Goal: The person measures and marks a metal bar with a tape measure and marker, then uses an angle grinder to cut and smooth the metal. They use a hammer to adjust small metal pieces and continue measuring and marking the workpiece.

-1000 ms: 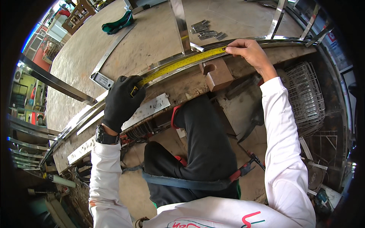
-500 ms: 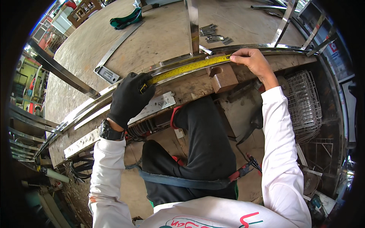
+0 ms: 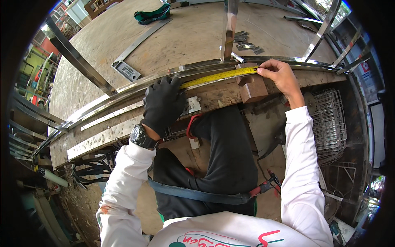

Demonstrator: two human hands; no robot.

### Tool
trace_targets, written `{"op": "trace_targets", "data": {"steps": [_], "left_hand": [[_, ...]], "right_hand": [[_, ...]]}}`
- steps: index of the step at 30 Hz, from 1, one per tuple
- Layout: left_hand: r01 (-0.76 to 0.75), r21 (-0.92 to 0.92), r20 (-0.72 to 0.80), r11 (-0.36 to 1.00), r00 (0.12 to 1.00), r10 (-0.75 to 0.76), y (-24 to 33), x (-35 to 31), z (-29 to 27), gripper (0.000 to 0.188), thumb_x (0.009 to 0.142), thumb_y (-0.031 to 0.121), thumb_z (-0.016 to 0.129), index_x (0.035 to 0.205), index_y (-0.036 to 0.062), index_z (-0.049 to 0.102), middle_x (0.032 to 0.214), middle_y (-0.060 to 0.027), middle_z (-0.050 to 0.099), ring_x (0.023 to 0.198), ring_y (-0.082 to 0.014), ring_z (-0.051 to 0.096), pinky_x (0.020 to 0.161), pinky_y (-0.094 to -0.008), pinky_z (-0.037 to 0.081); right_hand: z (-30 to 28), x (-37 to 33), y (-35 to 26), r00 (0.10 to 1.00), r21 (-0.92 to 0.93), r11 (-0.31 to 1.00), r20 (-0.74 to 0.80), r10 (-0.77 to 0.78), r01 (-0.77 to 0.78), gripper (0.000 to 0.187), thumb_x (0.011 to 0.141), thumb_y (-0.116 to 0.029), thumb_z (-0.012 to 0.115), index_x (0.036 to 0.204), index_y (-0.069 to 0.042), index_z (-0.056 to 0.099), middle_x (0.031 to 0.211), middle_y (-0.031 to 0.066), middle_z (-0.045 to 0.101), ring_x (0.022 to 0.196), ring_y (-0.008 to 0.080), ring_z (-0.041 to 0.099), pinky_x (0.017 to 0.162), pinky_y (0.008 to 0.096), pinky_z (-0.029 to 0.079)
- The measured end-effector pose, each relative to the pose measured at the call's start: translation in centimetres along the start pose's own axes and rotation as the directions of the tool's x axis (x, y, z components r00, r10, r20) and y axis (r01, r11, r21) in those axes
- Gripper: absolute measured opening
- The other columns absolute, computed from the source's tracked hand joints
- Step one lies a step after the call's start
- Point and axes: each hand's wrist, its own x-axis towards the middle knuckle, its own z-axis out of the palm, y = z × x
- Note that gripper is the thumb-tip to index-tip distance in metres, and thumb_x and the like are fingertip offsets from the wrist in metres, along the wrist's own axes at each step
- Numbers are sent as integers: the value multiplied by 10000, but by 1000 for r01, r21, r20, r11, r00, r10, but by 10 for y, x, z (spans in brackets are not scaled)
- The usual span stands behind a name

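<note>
My left hand [image 3: 163,103], in a black glove with a wristwatch, presses down on the case end of a yellow tape measure [image 3: 220,75] stretched along a shiny steel bar [image 3: 135,83] at the workbench's front edge. My bare right hand [image 3: 280,76] pinches the tape's free end against the bar, just above a wooden block [image 3: 254,88] fixed under the bench edge. The tape case itself is hidden under the glove.
On the wooden bench top [image 3: 181,37] lie a steel square [image 3: 131,61], a green strap [image 3: 151,15], small metal clips [image 3: 243,41] and upright steel bars [image 3: 229,24]. A wire basket [image 3: 329,123] stands at the right; cables [image 3: 90,168] lie under the bench.
The view has shifted so bench and hands sit lower and more central. Both hands stay on the tape along the bar; the right hand's end is further right of the block.
</note>
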Motion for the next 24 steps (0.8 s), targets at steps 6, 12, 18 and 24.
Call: {"op": "trace_targets", "data": {"steps": [6, 12, 18, 24], "left_hand": [[-86, -117, -102, 989, 992, 74, 13, 10, 21, 214, 953, 214, 667, 1156, 159, 708, 1065, -103, 697, 988, -363, 681, 828, -496, 526], [-58, -306, -93, 950, 995, 31, 20, 21, 21, 132, 943, 217, 710, 1050, 146, 739, 938, -108, 736, 869, -364, 722, 733, -447, 569], [42, -325, 32, 945, 999, -33, 19, 24, 25, 160, 933, 256, 717, 1041, 138, 722, 904, -145, 742, 867, -383, 727, 734, -460, 565], [94, -389, 182, 916, 983, -23, 6, 32, 17, 205, 947, 269, 711, 1081, 114, 702, 928, -165, 742, 907, -419, 715, 759, -454, 552]], "right_hand": [[9, -3, 12, 998, 139, 990, -50, -23, 30, 232, 907, -194, 833, 1030, -2, 791, 917, 36, 769, 854, 110, 654, 831, 282, 510], [11, -4, 13, 998, 190, 982, -61, -12, 23, 204, 910, -167, 832, 1028, -7, 789, 915, 23, 767, 843, 92, 661, 808, 260, 514], [13, -5, 14, 997, 222, 974, -69, -17, 32, 208, 913, -177, 832, 1032, -12, 791, 916, 20, 771, 847, 90, 660, 810, 260, 512], [14, -8, 6, 999, 94, 996, -51, -6, 11, 222, 928, -159, 832, 1082, -8, 778, 973, 14, 762, 904, 82, 671, 848, 243, 519]]}}
